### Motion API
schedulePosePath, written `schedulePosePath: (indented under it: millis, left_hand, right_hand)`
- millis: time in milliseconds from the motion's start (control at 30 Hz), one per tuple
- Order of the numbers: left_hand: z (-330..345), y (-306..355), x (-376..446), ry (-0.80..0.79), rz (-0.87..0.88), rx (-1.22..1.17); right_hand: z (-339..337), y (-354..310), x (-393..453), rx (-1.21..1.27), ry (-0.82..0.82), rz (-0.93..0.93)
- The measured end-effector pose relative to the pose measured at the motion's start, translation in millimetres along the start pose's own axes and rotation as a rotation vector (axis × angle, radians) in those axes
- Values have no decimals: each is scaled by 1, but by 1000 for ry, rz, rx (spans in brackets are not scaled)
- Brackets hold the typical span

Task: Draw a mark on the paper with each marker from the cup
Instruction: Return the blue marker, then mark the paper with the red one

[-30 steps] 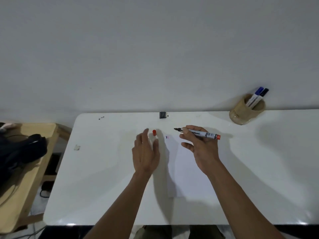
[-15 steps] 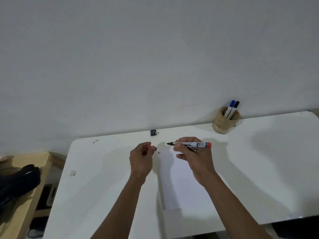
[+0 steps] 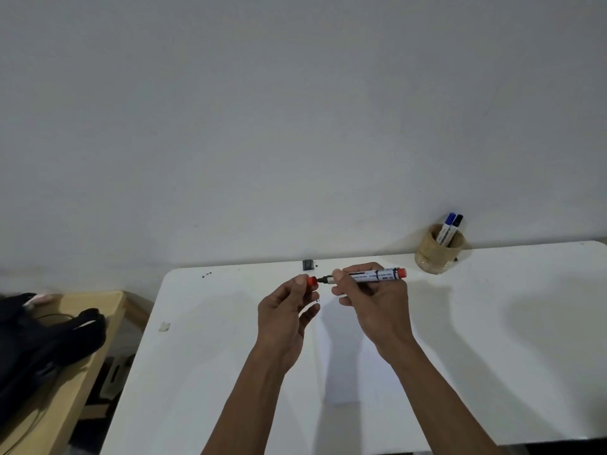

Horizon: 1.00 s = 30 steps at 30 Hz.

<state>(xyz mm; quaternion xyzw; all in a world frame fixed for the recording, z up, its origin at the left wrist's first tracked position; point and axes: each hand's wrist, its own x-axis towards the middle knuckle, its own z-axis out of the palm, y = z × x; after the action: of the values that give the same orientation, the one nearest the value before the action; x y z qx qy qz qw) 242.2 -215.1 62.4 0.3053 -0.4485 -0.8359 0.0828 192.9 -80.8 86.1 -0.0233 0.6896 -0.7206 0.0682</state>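
Left hand [image 3: 285,318] was pinching the one red cap [image 3: 311,281], right hand [image 3: 374,305] gripped the one red marker [image 3: 369,276] level, nib nearly touching the cap. One paper sheet [image 3: 348,362] lay under both hands. Cup [image 3: 438,249] sat beyond the right hand, holding two markers [image 3: 449,226].

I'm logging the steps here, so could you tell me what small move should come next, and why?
Probably press the red cap in the left hand onto the tip of the red marker held by the right hand: cap and tip are nearly aligned, almost touching.
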Motion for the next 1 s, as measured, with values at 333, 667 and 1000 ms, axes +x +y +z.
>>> schedulePosePath:
  millis: [333, 667, 1000]
  left_hand:
    - [12, -10, -12, -79, -4, 26]
    - [9, -7, -6, -33, 127, 94]
    - [26, 19, 16, -128, 301, 312]
  right_hand:
    - [-8, 6, -12, -8, 35, 38]
    - [-9, 11, -9, 336, -30, 290]
    - [-51, -6, 9, -273, -88, 67]
